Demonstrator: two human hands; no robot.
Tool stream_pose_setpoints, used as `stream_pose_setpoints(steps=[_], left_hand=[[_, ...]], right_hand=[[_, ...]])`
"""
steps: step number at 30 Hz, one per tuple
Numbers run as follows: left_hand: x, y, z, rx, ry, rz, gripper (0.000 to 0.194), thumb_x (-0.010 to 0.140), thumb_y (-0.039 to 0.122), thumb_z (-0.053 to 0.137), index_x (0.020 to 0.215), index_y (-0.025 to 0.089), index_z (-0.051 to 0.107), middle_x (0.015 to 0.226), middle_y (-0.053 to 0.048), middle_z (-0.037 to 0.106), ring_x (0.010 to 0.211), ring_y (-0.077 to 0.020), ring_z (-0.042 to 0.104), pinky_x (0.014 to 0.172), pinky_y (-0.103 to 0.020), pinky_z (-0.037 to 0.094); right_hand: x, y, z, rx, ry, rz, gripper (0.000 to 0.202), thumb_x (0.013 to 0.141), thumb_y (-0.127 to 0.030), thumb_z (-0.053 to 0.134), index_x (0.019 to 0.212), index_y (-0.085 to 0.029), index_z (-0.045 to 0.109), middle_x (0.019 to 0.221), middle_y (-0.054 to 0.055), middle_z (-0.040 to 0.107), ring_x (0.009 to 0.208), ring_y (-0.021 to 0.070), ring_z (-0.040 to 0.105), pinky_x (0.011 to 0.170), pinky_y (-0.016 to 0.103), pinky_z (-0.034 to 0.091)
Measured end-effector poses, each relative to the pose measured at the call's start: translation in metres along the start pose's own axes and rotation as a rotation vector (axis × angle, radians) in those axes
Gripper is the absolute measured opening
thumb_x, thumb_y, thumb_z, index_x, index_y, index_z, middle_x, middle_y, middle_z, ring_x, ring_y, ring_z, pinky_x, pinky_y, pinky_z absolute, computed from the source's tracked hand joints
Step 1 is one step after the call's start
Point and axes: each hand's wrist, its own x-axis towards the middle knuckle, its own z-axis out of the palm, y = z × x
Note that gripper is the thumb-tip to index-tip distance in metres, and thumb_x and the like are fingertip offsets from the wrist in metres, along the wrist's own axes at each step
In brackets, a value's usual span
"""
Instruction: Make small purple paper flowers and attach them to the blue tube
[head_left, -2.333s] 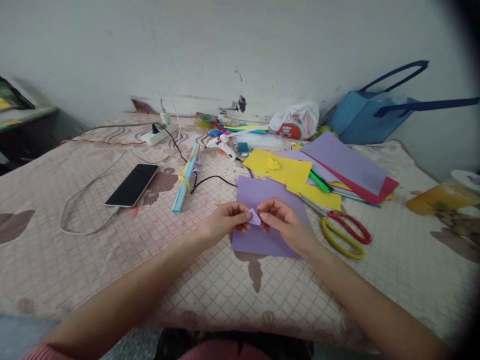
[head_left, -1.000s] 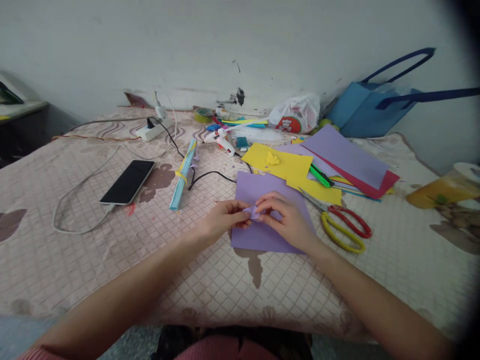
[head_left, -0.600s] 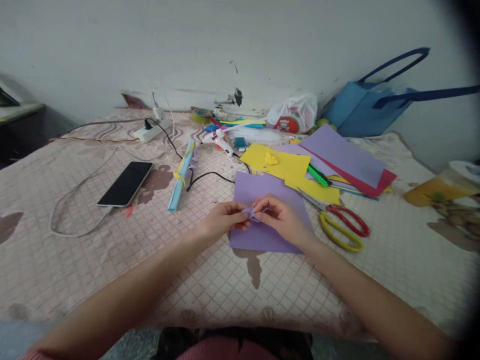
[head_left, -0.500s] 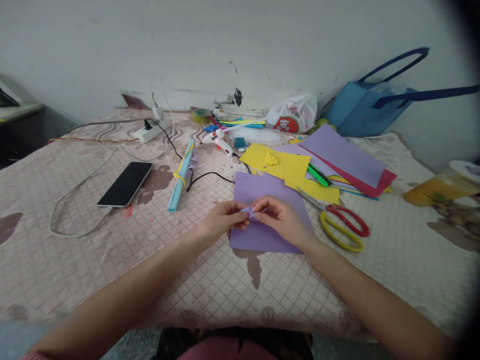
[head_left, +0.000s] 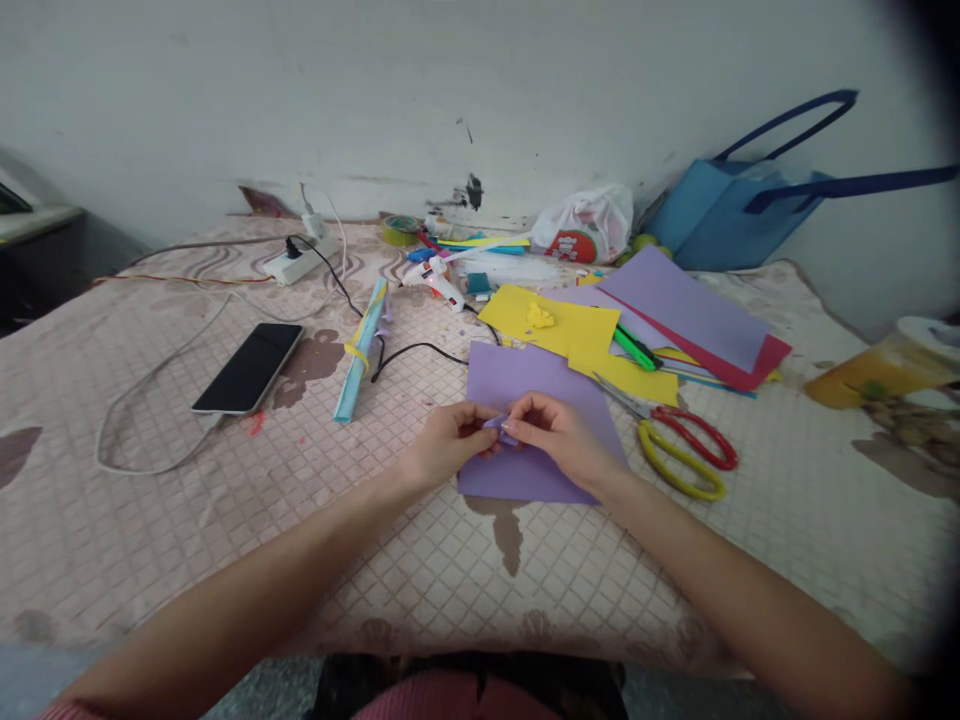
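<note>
Over a purple sheet [head_left: 540, 475] on the patterned tablecloth, my left hand [head_left: 455, 437] and my right hand [head_left: 551, 432] meet at the fingertips. Between them is a small folded purple paper piece [head_left: 501, 430], pinched from both sides and partly covered by the fingers. Scissors with red and yellow handles [head_left: 679, 478] lie just right of the sheet. Beyond it are yellow sheets [head_left: 577, 325] with a small crumpled yellow piece [head_left: 538, 316] on top, and a green cutter [head_left: 636, 347].
A phone [head_left: 249, 368] on a cable and a light blue paper roll [head_left: 360, 355] lie left. A white glue gun [head_left: 442, 283] and power strip [head_left: 300, 262] stand behind. At right are purple and red sheets [head_left: 690, 310], a drink cup [head_left: 885, 370] and a blue bag [head_left: 735, 220].
The fingers of my right hand have shifted slightly around the small purple piece, which shows at a different angle. The rest of the scene is nearly unchanged.
</note>
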Motion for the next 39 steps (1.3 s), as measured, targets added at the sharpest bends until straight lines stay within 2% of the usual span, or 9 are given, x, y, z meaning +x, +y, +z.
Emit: stream_pose_setpoints(steps=[7, 11, 14, 21, 25, 27, 30, 34, 39], left_hand=[[-0.002, 0.003, 0.004, -0.1, 0.056, -0.056, 0.015, 0.075, 0.019, 0.064, 0.088, 0.011, 0.063, 0.075, -0.003, 0.064, 0.065, -0.0088, 0.057, 0.066, -0.022, 0.046], [-0.003, 0.002, 0.003, -0.266, 0.077, -0.125, 0.024, 0.071, 0.022, 0.07, 0.091, 0.011, 0.063, 0.075, -0.002, 0.062, 0.065, -0.0078, 0.056, 0.066, -0.022, 0.045], [-0.003, 0.002, 0.002, -0.295, 0.057, -0.128, 0.028, 0.068, 0.021, 0.073, 0.092, 0.01, 0.062, 0.076, -0.002, 0.061, 0.067, -0.0076, 0.055, 0.067, -0.021, 0.045], [-0.002, 0.002, -0.002, -0.196, 0.046, -0.097, 0.026, 0.069, 0.023, 0.072, 0.09, 0.011, 0.061, 0.075, -0.001, 0.062, 0.064, -0.0077, 0.055, 0.065, -0.022, 0.044], [-0.003, 0.006, -0.001, -0.162, 0.011, -0.134, 0.026, 0.069, 0.023, 0.071, 0.089, 0.011, 0.06, 0.076, -0.003, 0.064, 0.064, -0.0091, 0.057, 0.064, -0.023, 0.045], [-0.004, 0.007, 0.0, -0.104, 0.008, -0.134, 0.023, 0.072, 0.028, 0.069, 0.084, 0.011, 0.06, 0.072, -0.003, 0.064, 0.061, -0.0092, 0.057, 0.062, -0.023, 0.044], [-0.004, 0.007, 0.001, -0.037, 0.062, -0.111, 0.024, 0.073, 0.034, 0.068, 0.074, 0.012, 0.058, 0.063, 0.0, 0.061, 0.055, -0.0083, 0.055, 0.058, -0.022, 0.043], [-0.003, 0.007, 0.001, -0.102, 0.099, -0.136, 0.022, 0.072, 0.031, 0.069, 0.07, 0.013, 0.057, 0.062, 0.0, 0.061, 0.054, -0.0079, 0.054, 0.057, -0.022, 0.043], [-0.003, 0.006, 0.0, -0.133, 0.048, -0.166, 0.023, 0.072, 0.033, 0.069, 0.072, 0.012, 0.059, 0.064, -0.002, 0.062, 0.054, -0.0077, 0.055, 0.056, -0.021, 0.043]], right_hand=[[0.001, 0.006, 0.001, 0.046, 0.015, -0.036, 0.019, 0.075, -0.033, 0.067, 0.076, -0.019, 0.055, 0.071, -0.002, 0.055, 0.064, 0.0112, 0.052, 0.062, 0.026, 0.044], [0.002, 0.005, -0.004, -0.05, -0.037, -0.115, 0.015, 0.077, -0.031, 0.066, 0.082, -0.021, 0.056, 0.079, 0.0, 0.057, 0.072, 0.0131, 0.055, 0.068, 0.028, 0.045], [0.002, 0.001, -0.008, -0.072, -0.106, -0.133, 0.017, 0.076, -0.03, 0.067, 0.085, -0.021, 0.056, 0.085, 0.0, 0.059, 0.079, 0.0141, 0.057, 0.075, 0.03, 0.045], [0.002, 0.003, -0.008, 0.053, -0.134, -0.066, 0.014, 0.079, -0.026, 0.064, 0.089, -0.021, 0.055, 0.083, -0.001, 0.057, 0.069, 0.0102, 0.056, 0.067, 0.026, 0.046], [0.002, 0.005, -0.008, 0.119, -0.128, -0.033, 0.024, 0.077, -0.023, 0.065, 0.097, -0.022, 0.052, 0.081, -0.002, 0.058, 0.066, 0.0098, 0.056, 0.063, 0.026, 0.045], [0.002, 0.004, -0.008, 0.118, -0.143, -0.016, 0.025, 0.076, -0.022, 0.065, 0.098, -0.022, 0.052, 0.08, -0.002, 0.058, 0.066, 0.0099, 0.056, 0.063, 0.026, 0.045], [0.001, 0.002, -0.007, 0.137, -0.159, 0.015, 0.023, 0.077, -0.025, 0.066, 0.095, -0.021, 0.054, 0.078, -0.002, 0.058, 0.064, 0.0095, 0.056, 0.064, 0.026, 0.045], [-0.001, -0.001, -0.004, 0.254, -0.148, 0.082, 0.02, 0.083, -0.037, 0.058, 0.092, -0.019, 0.056, 0.07, -0.002, 0.056, 0.061, 0.0101, 0.057, 0.06, 0.025, 0.044], [0.0, 0.001, -0.003, 0.303, -0.115, 0.123, 0.021, 0.074, -0.026, 0.069, 0.089, -0.019, 0.057, 0.073, -0.003, 0.059, 0.06, 0.0085, 0.055, 0.059, 0.024, 0.044]])
